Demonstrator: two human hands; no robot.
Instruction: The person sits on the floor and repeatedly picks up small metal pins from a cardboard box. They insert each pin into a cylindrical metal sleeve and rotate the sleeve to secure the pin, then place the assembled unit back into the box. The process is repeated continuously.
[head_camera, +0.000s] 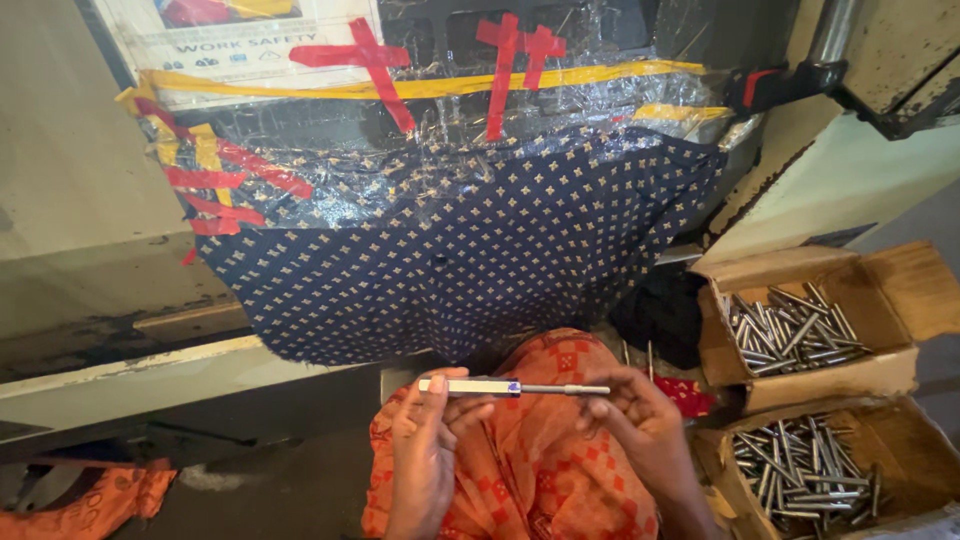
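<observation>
Both hands hold one slim metal rod (512, 387) level over an orange-clad lap.
Left hand (428, 440) fingers pinch its pale end, right hand (640, 415) fingers its thin end; two cardboard boxes, far (880, 375) and near (900, 440), at right hold steel pins (795, 330).

A factory workshop: cardboard boxes (806, 330) of steel pins beside a taped, plastic-shielded machine (440, 120).

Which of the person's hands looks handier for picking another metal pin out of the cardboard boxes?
Probably the right hand. Both cardboard boxes of metal pins sit on its side, close by. The left hand is farther off, gripping the thick pale end of the rod held between both hands.
</observation>
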